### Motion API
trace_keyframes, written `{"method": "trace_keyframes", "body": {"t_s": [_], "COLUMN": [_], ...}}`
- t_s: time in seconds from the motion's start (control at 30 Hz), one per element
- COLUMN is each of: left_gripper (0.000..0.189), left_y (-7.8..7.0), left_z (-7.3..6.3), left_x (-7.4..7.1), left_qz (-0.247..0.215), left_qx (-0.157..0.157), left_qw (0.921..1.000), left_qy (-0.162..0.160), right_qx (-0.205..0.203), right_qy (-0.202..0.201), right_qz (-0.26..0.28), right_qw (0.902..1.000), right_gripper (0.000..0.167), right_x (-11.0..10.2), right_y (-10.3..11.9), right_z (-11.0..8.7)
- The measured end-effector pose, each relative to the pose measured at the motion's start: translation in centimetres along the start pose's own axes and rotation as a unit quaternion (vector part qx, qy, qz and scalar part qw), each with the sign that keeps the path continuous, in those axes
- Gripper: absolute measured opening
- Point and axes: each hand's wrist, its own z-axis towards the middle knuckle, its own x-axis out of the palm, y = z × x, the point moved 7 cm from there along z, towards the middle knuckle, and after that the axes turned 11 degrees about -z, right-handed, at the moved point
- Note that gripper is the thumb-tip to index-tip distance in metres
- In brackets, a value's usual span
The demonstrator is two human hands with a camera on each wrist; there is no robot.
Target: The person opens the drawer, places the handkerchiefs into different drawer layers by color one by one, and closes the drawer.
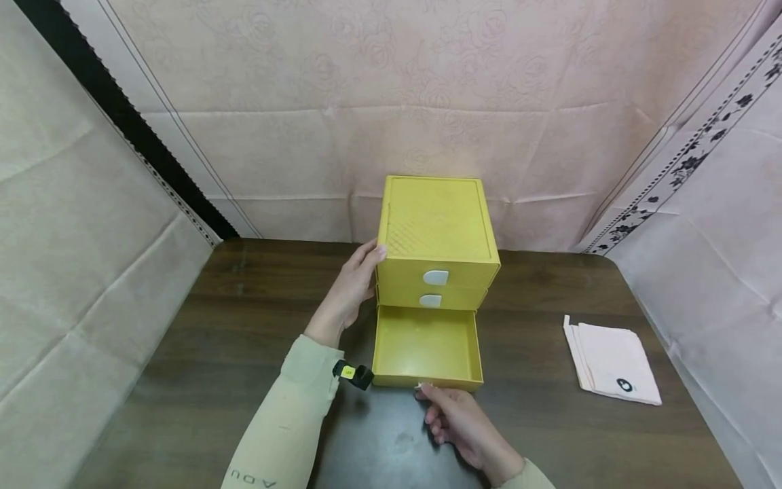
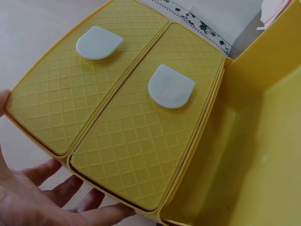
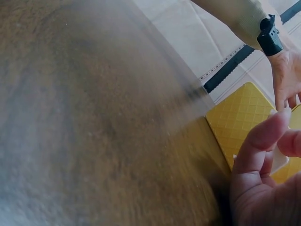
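Note:
A yellow three-drawer storage box (image 1: pixel 436 217) stands at the back of the table. Its bottom drawer (image 1: pixel 427 343) is pulled out toward me and holds nothing. The upper two drawers are closed, each with a white tab handle (image 2: pixel 171 86) on a diamond-patterned front. My left hand (image 1: pixel 349 288) rests along the box's left side, thumb near the top front edge and fingers spread against the side wall. At the drawer's front, my right hand (image 1: pixel 461 424) pinches the white handle (image 3: pixel 280 161) between thumb and fingers, which partly hide it.
To the right on the brown wooden table (image 1: pixel 269 387) lies a folded white cloth (image 1: pixel 617 363) with a small round dark emblem. A pale patterned curtain (image 1: pixel 342 156) hangs right behind the box, and white cloth panels flank both sides.

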Motion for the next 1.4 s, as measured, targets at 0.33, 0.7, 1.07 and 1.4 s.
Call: {"method": "trace_keyframes", "body": {"t_s": [0.33, 0.7, 1.07, 1.4], "left_gripper": [0.067, 0.067, 0.067, 0.067], "left_y": [0.0, 0.2, 0.1, 0.0], "left_z": [0.1, 0.1, 0.2, 0.0], "left_x": [-0.1, 0.0, 0.0, -0.1], "left_qz": [0.002, 0.004, 0.005, 0.007], "left_qx": [0.004, -0.001, 0.001, 0.002], "left_qw": [1.0000, 1.0000, 1.0000, 1.0000], "left_qy": [0.002, 0.003, 0.003, 0.000], "right_qx": [-0.001, -0.068, -0.139, -0.139], "right_qy": [0.003, -0.036, -0.182, -0.347], "right_qz": [-0.024, -0.158, -0.240, -0.345], "right_qw": [0.9997, 0.9844, 0.9433, 0.8611], "right_gripper": [0.060, 0.043, 0.043, 0.055], "right_x": [-0.2, -4.3, -12.8, -23.0], "right_y": [-0.3, 1.9, 6.9, 7.9], "right_z": [-0.2, -3.1, -6.3, -7.3]}}
